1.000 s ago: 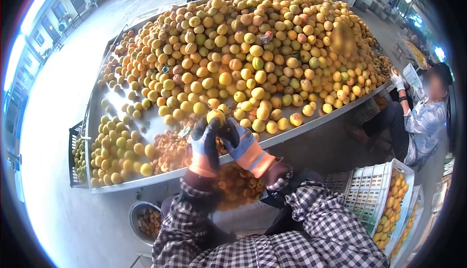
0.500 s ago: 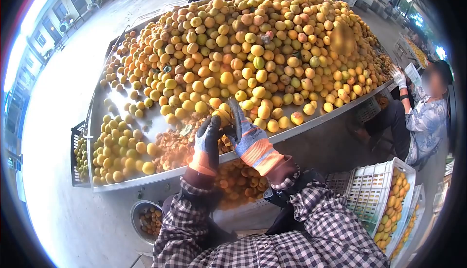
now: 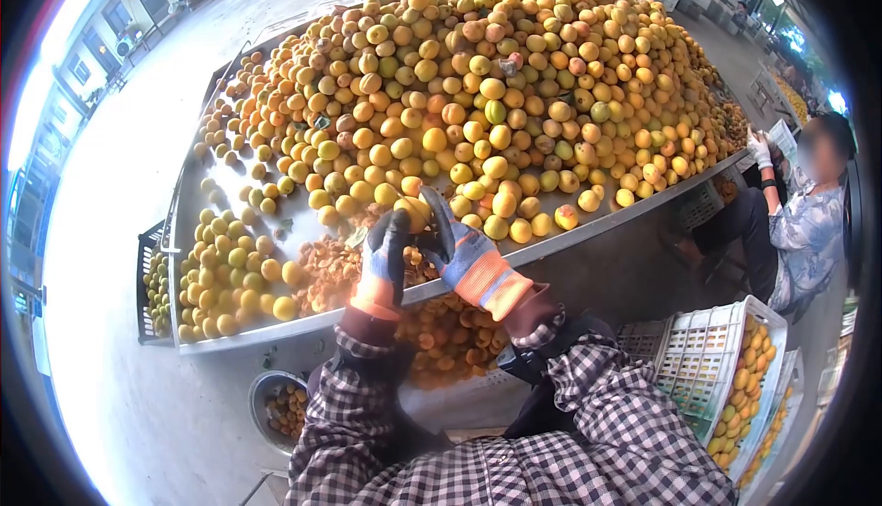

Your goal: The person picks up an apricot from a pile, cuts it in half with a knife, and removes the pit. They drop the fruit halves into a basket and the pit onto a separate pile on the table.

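Observation:
A yellow-orange apricot [image 3: 415,214] is held between my two gloved hands, above the near edge of a metal table [image 3: 551,250]. My left hand [image 3: 382,265], in a dark-fingered glove with an orange cuff, is closed on the fruit's left side. On the other side, my right hand [image 3: 470,262] in a matching glove presses its fingers against the same apricot. The gloves partly cover the fruit, so any cut in it is hard to make out. Split orange apricot pieces [image 3: 333,272] lie on the table to the left of my left hand.
A large apricot heap [image 3: 542,83] covers the table, with a smaller yellow-green group [image 3: 225,272] at left. Below the edge is a container of apricot halves [image 3: 450,345]. A bucket [image 3: 260,405] stands lower left, crates [image 3: 698,359] lower right. Another person [image 3: 799,212] sits at right.
My right index finger, stretched straight before, is now bent against the apricot. My hands have drawn closer around the fruit, and the view has shifted slightly.

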{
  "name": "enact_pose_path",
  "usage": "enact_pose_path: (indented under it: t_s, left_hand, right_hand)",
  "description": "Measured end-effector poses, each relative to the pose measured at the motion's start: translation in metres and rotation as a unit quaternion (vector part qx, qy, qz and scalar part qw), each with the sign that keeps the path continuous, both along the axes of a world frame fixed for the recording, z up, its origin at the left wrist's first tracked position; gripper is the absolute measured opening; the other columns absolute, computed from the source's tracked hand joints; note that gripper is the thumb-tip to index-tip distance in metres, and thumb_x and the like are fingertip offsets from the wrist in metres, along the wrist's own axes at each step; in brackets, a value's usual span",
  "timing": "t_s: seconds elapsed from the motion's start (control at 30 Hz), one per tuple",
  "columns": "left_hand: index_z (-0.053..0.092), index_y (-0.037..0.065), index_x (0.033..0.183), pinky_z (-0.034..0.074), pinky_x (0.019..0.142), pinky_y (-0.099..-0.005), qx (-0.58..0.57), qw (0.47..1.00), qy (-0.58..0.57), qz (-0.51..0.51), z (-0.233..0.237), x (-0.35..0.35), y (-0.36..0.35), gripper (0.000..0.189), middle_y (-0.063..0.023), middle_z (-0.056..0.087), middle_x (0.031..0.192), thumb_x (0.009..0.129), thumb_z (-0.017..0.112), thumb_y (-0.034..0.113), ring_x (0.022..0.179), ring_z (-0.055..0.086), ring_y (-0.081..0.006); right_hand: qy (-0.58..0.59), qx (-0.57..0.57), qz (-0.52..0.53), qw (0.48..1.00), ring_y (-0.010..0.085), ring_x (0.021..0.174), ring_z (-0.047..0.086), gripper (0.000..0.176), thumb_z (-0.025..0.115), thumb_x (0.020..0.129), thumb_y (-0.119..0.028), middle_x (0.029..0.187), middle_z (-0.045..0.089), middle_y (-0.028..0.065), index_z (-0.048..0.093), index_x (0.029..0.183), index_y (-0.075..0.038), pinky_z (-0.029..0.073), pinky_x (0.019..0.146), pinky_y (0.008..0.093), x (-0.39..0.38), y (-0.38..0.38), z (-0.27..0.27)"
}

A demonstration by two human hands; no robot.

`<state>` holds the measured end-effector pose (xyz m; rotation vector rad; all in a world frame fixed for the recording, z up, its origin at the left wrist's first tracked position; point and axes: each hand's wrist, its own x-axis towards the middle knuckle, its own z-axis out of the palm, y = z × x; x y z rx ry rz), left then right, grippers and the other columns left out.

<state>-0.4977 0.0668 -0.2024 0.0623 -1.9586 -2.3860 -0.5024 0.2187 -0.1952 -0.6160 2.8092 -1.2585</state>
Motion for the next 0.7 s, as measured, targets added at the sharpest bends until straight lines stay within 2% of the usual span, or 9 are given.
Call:
enact_pose_path:
  t_s: [0.03,0.07,0.13,0.17,0.27,0.4,0.6,0.67,0.7]
  left_hand:
    - [0.062,-0.001,0.110,0.045,0.078,-0.0285,-0.073,0.995,0.070,-0.001,0.002,-0.002,-0.002,0.039,-0.0060,0.063,0.099,0.096,0.058,0.035,0.087,0.055,-0.0133]
    - [0.062,-0.001,0.110,0.045,0.078,-0.0285,-0.073,0.995,0.070,-0.001,0.005,-0.003,-0.005,0.039,-0.0060,0.063,0.099,0.096,0.058,0.035,0.087,0.055,-0.0133]
    - [0.060,-0.003,0.118,0.047,0.085,-0.0275,-0.078,0.989,0.082,-0.097,0.012,-0.003,-0.011,0.046,-0.0039,0.062,0.097,0.095,0.061,0.037,0.096,0.059,-0.0135]
    - [0.061,-0.001,0.112,0.048,0.073,-0.0270,-0.080,0.989,0.067,-0.104,0.012,-0.005,-0.013,0.036,-0.0060,0.063,0.100,0.094,0.063,0.029,0.085,0.057,-0.0114]
    - [0.063,-0.002,0.108,0.048,0.072,-0.0262,-0.089,0.992,0.037,-0.086,0.020,0.001,-0.006,0.036,-0.0048,0.065,0.094,0.092,0.065,0.030,0.083,0.058,-0.0097]
    - [0.066,-0.002,0.099,0.048,0.071,-0.0247,-0.096,0.994,0.030,-0.031,0.019,-0.005,0.002,0.027,-0.0024,0.066,0.086,0.090,0.067,0.023,0.079,0.058,-0.0088]
    - [0.064,-0.004,0.107,0.048,0.072,-0.0246,-0.089,0.990,0.088,-0.061,0.025,0.002,-0.001,0.036,-0.0037,0.065,0.092,0.091,0.065,0.028,0.082,0.058,-0.0098]
    - [0.064,-0.004,0.107,0.049,0.073,-0.0250,-0.079,0.990,0.099,-0.062,0.025,0.004,0.000,0.037,-0.0048,0.065,0.093,0.091,0.064,0.028,0.083,0.059,-0.0103]
    - [0.063,-0.005,0.109,0.049,0.073,-0.0252,-0.067,0.991,0.095,-0.067,0.026,0.004,0.000,0.038,-0.0058,0.065,0.094,0.091,0.064,0.028,0.084,0.060,-0.0113]
  right_hand:
    - [-0.011,-0.053,0.022,0.998,0.0405,0.099,0.062,0.078,0.064,0.087,-0.022,0.111,0.063,0.0229,0.020,0.149,-0.009,0.051,0.083,0.0451,-0.003,0.004,0.004]
    - [-0.022,-0.105,0.045,0.993,0.0399,0.100,0.062,0.078,0.064,0.086,-0.020,0.113,0.063,0.0224,0.021,0.149,-0.010,0.051,0.084,0.0446,-0.004,0.006,0.005]
    - [0.009,-0.113,0.050,0.992,0.0394,0.101,0.062,0.077,0.064,0.085,-0.018,0.113,0.063,0.0220,0.021,0.149,-0.010,0.051,0.085,0.0443,-0.004,0.007,0.000]
    - [0.041,-0.120,0.053,0.991,0.0389,0.101,0.062,0.077,0.064,0.085,-0.015,0.114,0.062,0.0217,0.022,0.149,-0.010,0.051,0.085,0.0439,-0.003,0.008,-0.003]
    - [0.005,-0.065,0.051,0.997,0.0386,0.101,0.062,0.075,0.064,0.084,-0.015,0.113,0.062,0.0223,0.025,0.148,-0.009,0.051,0.086,0.0433,-0.002,0.011,-0.003]
    - [0.004,-0.075,0.058,0.995,0.0384,0.101,0.062,0.069,0.063,0.085,-0.014,0.113,0.062,0.0225,0.028,0.145,-0.009,0.052,0.085,0.0430,0.002,0.009,0.007]
    - [0.016,-0.245,0.101,0.964,0.0370,0.110,0.060,0.060,0.061,0.086,-0.009,0.118,0.061,0.0203,0.035,0.141,-0.007,0.051,0.091,0.0398,0.003,0.002,-0.003]
    - [0.004,-0.282,0.097,0.955,0.0178,0.114,0.058,0.059,0.058,0.085,0.006,0.128,0.057,0.0076,0.041,0.139,-0.008,0.049,0.094,0.0307,0.006,0.001,-0.001]
    - [0.004,-0.282,0.097,0.955,0.0178,0.114,0.058,0.059,0.058,0.085,0.006,0.128,0.057,0.0076,0.041,0.139,-0.008,0.049,0.094,0.0307,0.006,0.001,-0.001]
